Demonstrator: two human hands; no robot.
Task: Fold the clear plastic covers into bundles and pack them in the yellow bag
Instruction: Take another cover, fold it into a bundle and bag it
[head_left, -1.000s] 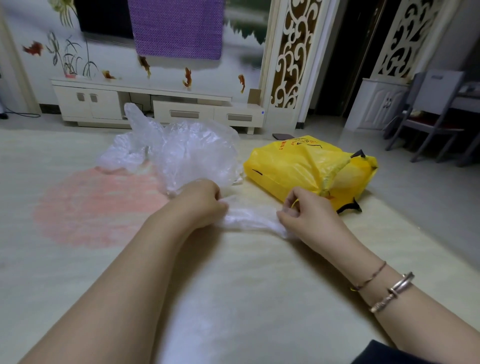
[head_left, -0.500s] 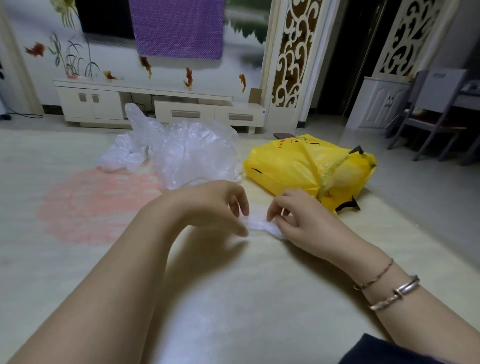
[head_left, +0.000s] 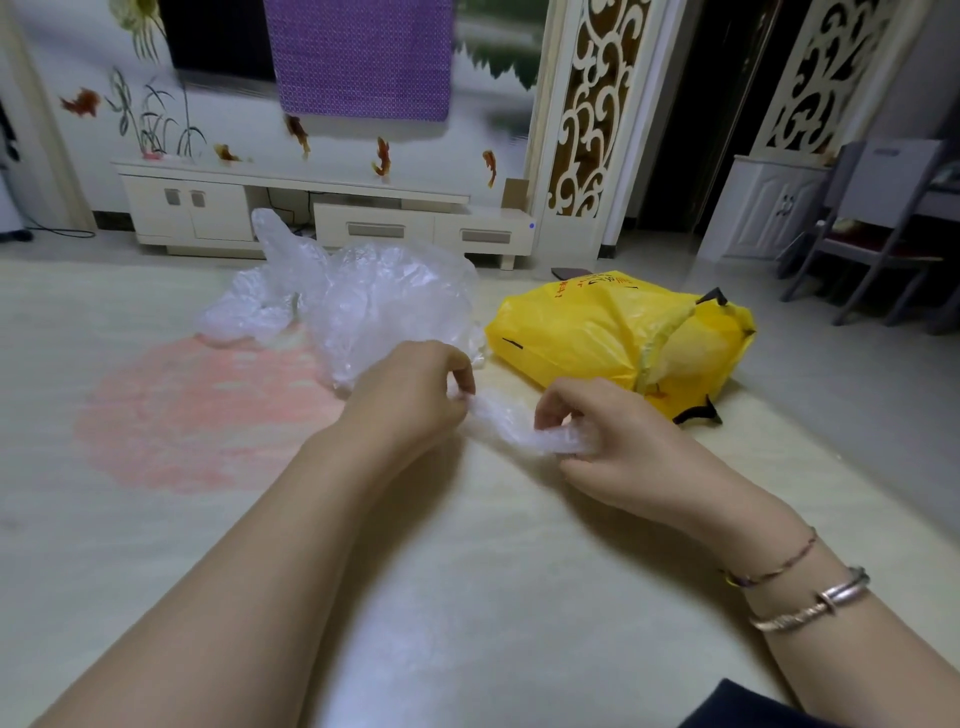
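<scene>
Both-ended, plastic cover (head_left: 511, 422) between left hand (head_left: 410, 397); right hand (head_left: 605, 439).

Glossy plastic yellow bag (head_left: 587, 332) (crinkled, shiny)

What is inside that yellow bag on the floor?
The yellow bag bulges as if filled, but its opaque plastic hides the contents. Only a pale yellow lump shows at its open end.

Yellow bag (head_left: 587, 325) with red print and black handles; clear plastic covers (head_left: 363, 306); cream carpet (head_left: 467, 597) with a pink circle; purple cloth (head_left: 363, 57).
</scene>
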